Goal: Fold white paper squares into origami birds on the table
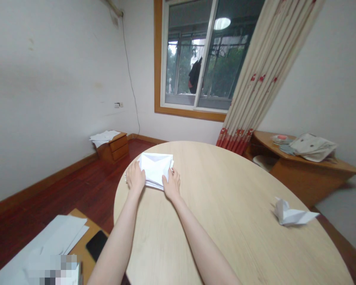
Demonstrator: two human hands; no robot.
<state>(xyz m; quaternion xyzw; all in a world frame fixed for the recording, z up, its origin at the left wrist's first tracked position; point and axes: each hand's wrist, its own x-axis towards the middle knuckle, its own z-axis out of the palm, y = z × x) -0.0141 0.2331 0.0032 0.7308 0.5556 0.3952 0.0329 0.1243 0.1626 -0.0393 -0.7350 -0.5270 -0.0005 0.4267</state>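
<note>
A stack of folded white paper (pixel 156 169) lies near the far left edge of the round table, with diagonal creases on its top face. My left hand (pixel 135 177) grips its left side, thumb on top and fingers at the edge. On the opposite side my right hand (pixel 172 183) holds it the same way, its thumb pressed over the lower right corner. Small white bits stick out past the stack beside the right fingers. What lies under the stack is hidden.
A folded paper figure (pixel 293 215) stands on the right of the round wooden table (pixel 225 198). At lower left, a side surface bears paper sheets (pixel 52 233) and a black phone (pixel 96 244). A corner desk (pixel 302 178) holds a cloth bag (pixel 313 146).
</note>
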